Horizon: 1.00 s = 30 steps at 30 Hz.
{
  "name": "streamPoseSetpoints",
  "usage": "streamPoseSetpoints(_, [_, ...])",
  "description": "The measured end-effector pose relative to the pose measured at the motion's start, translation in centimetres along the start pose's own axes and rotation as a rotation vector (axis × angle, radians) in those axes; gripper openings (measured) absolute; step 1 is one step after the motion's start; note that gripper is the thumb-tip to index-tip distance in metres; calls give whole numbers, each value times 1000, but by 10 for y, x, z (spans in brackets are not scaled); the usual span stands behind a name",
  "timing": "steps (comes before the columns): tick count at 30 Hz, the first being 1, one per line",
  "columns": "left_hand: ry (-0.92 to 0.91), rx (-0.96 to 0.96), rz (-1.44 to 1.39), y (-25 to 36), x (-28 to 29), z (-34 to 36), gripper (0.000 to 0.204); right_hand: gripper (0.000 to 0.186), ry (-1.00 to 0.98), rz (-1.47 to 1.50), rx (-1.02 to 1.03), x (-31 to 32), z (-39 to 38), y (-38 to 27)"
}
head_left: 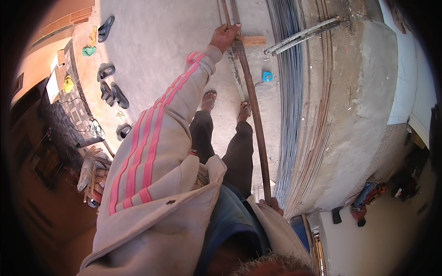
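A long rusty metal pipe (254, 103) runs from the far middle back toward my right side. My right hand (276, 206) is closed around its near end, partly hidden by the jacket. With the arm stretched forward, my left hand (225, 37) is closed on a thin rusty rod (225, 10) beside the pipe's far end. The fingers partly hide where rod and pipe meet. A short wooden piece (253, 41) lies just right of that hand. On the floor to the right of the pipe is a blue tape measure (267, 76).
A long bundle of grey steel rods (291, 115) lies along the right, with rusty rods (317, 152) beside it. Two whitish poles (301, 36) lie across the bundle. Several sandals (120, 95) are on the floor at left. My feet (244, 112) stand near the pipe.
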<state>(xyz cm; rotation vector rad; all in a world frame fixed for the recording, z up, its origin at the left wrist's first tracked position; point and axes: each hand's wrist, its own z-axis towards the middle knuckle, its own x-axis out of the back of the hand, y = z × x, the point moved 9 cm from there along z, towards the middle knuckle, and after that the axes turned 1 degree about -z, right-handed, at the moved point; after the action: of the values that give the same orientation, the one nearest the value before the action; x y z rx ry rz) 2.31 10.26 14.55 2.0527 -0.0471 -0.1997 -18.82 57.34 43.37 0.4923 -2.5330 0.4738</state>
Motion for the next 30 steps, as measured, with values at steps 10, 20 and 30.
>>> streamPoseSetpoints(10, [-17,31,105,8,-20,1,51,56,40,3,35,-22,-4,8])
streamPoseSetpoints(20, [-19,55,124,7,-14,1,49,30,62,-187,26,-45,7,25])
streamPoseSetpoints(30, [5,-23,158,8,1,2,52,31,-34,-56,49,-61,33,45])
